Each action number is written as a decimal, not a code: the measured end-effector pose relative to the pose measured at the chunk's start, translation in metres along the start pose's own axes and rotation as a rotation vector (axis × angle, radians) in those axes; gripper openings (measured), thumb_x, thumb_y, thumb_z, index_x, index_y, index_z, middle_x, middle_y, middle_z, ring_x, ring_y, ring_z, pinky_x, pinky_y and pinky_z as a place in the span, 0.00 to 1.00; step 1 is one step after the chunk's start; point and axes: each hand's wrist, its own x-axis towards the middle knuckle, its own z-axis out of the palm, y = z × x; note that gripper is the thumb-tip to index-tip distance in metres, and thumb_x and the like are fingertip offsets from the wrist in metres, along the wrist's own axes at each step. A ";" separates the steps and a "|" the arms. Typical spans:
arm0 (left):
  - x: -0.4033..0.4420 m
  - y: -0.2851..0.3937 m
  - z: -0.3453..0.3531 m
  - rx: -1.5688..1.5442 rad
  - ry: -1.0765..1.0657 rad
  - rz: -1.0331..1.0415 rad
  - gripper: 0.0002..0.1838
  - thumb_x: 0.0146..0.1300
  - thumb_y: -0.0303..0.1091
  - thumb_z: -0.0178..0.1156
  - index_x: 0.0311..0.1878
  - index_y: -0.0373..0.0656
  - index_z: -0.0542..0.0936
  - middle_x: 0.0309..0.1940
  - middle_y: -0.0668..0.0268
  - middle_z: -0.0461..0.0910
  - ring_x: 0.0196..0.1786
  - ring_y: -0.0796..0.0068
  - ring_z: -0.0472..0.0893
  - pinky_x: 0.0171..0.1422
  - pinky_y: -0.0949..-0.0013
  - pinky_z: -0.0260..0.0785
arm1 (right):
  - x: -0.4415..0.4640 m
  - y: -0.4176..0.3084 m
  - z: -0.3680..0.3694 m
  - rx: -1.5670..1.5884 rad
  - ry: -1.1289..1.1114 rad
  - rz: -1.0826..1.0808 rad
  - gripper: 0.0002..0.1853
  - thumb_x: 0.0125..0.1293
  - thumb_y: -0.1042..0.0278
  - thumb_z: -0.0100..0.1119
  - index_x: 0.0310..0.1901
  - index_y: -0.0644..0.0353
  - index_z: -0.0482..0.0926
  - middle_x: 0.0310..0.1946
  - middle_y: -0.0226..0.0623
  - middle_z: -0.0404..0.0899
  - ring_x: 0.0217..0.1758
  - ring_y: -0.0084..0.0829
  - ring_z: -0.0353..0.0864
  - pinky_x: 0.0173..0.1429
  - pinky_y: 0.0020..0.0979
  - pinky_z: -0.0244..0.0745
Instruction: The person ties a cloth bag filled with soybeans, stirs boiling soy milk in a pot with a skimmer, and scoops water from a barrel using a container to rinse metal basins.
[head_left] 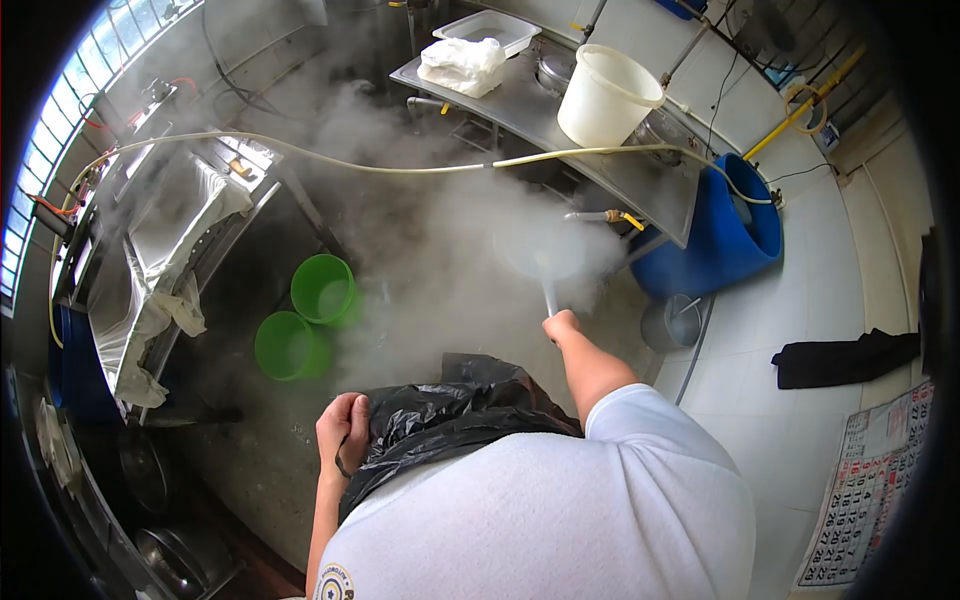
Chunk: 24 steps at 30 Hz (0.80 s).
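Note:
My right hand is stretched forward, closed round the pale handle of a long-handled pan. Thick steam hides most of the pan's round end. My left hand is curled into a fist beside the black plastic sheet worn at my waist. Whether its fingers grip the plastic or something else is hidden. A thin dark band shows at that wrist.
Two green buckets stand on the wet floor. A white bucket and white bag sit on a steel table. A hose crosses overhead. A blue barrel and grey bucket are at right, a plastic-draped metal unit at left.

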 end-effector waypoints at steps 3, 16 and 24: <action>0.001 0.002 0.000 0.011 0.011 0.043 0.12 0.75 0.35 0.62 0.44 0.34 0.85 0.31 0.55 0.84 0.34 0.66 0.82 0.43 0.65 0.75 | 0.000 -0.003 -0.001 -0.029 -0.017 -0.013 0.18 0.66 0.67 0.60 0.53 0.65 0.88 0.49 0.53 0.89 0.52 0.46 0.91 0.55 0.42 0.85; 0.002 -0.004 0.000 -0.008 -0.001 0.007 0.13 0.76 0.36 0.61 0.44 0.33 0.84 0.31 0.54 0.84 0.35 0.65 0.83 0.44 0.64 0.75 | 0.008 0.004 0.005 -0.081 0.012 -0.025 0.17 0.63 0.66 0.64 0.49 0.67 0.88 0.39 0.49 0.90 0.40 0.41 0.92 0.44 0.40 0.84; 0.003 -0.005 0.001 -0.017 -0.004 0.003 0.12 0.76 0.36 0.61 0.44 0.34 0.84 0.31 0.55 0.84 0.34 0.66 0.82 0.44 0.65 0.74 | 0.015 0.007 0.003 -0.102 0.004 -0.003 0.18 0.66 0.66 0.62 0.54 0.65 0.87 0.50 0.53 0.89 0.53 0.47 0.91 0.55 0.42 0.85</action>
